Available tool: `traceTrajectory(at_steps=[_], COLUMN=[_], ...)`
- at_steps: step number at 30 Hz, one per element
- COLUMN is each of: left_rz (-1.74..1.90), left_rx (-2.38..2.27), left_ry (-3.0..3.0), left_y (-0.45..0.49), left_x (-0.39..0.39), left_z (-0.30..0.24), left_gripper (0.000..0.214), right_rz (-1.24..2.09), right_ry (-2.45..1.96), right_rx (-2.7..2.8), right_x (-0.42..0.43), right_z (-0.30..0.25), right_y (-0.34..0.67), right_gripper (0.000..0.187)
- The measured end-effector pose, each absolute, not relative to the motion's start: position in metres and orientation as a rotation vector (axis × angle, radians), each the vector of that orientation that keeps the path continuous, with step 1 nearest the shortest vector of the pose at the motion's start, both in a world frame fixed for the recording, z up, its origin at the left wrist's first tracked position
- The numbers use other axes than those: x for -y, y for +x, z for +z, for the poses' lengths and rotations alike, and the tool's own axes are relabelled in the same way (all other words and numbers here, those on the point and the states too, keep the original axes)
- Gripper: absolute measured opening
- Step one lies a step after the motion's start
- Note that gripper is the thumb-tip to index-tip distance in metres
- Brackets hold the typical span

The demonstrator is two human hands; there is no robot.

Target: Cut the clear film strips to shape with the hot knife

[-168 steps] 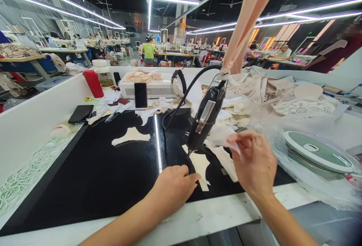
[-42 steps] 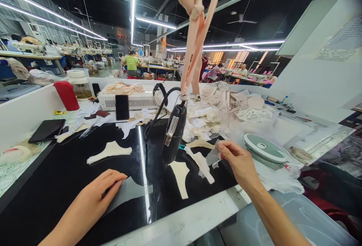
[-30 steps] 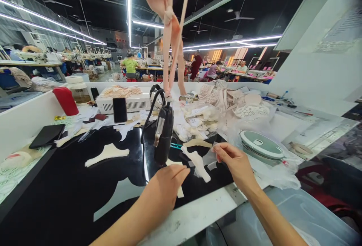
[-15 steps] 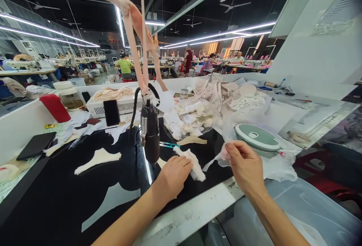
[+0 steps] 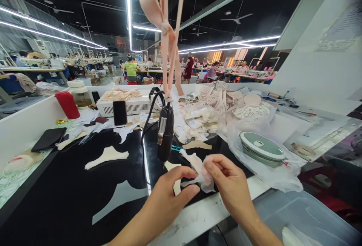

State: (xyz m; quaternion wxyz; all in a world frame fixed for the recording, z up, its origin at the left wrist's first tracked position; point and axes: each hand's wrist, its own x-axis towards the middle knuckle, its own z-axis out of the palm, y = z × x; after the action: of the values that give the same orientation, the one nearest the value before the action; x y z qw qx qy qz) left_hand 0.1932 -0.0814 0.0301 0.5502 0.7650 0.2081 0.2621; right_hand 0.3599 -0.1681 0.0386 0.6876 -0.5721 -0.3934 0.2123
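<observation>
My right hand (image 5: 228, 185) pinches a thin, sheer whitish piece of fabric (image 5: 206, 181) between thumb and fingertips, above the table's front edge. Just left of it is my left hand (image 5: 171, 197), its thumb and fingers apart with nothing between them. Beyond the sheer piece lies a crumpled white cloth (image 5: 191, 158), partly covered by it. A cream cut piece (image 5: 172, 166) shows behind my left hand, which hides part of it. Over the black tabletop hangs a black handheld tool (image 5: 165, 133) on peach fabric strips (image 5: 165, 50).
Left on the black surface are a cream cut piece (image 5: 107, 157) and a translucent template (image 5: 121, 199). A tan piece (image 5: 197, 145) lies near teal-handled scissors or tweezers (image 5: 177, 148). Bagged fabric pieces (image 5: 198, 119), a green oval stack (image 5: 261, 146) and a phone (image 5: 120, 113) stand around.
My left hand has let go of the crumpled white cloth and opened. My right hand has brought the sheer fabric leftward, over beside the cloth. The view has shifted slightly.
</observation>
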Motion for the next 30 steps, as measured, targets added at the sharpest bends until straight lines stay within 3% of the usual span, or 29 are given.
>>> traceTrajectory(at_steps=[3, 12, 19, 30], left_rz=[0.620, 0.617, 0.717, 0.743], left_rx=[-0.518, -0.602, -0.764, -0.889], left_ry=[1.666, 1.532, 1.431, 1.245], left_y=[0.180, 0.123, 0.085, 0.041], left_x=[0.082, 0.070, 0.058, 0.051], left_z=[0.030, 0.018, 0.025, 0.024], left_gripper=[0.016, 0.029, 0.026, 0.029], right_rz=[0.556, 0.771, 0.735, 0.861], right_ry=[-1.274, -1.209, -1.337, -1.494], right_rx=[0.938, 0.974, 1.085, 1.171], right_x=[0.164, 0.148, 0.136, 0.124], right_z=[0.042, 0.034, 0.018, 0.003], right_y=[0.341, 0.312, 0.301, 0.290], right_gripper=[0.035, 0.033, 0.030, 0.042])
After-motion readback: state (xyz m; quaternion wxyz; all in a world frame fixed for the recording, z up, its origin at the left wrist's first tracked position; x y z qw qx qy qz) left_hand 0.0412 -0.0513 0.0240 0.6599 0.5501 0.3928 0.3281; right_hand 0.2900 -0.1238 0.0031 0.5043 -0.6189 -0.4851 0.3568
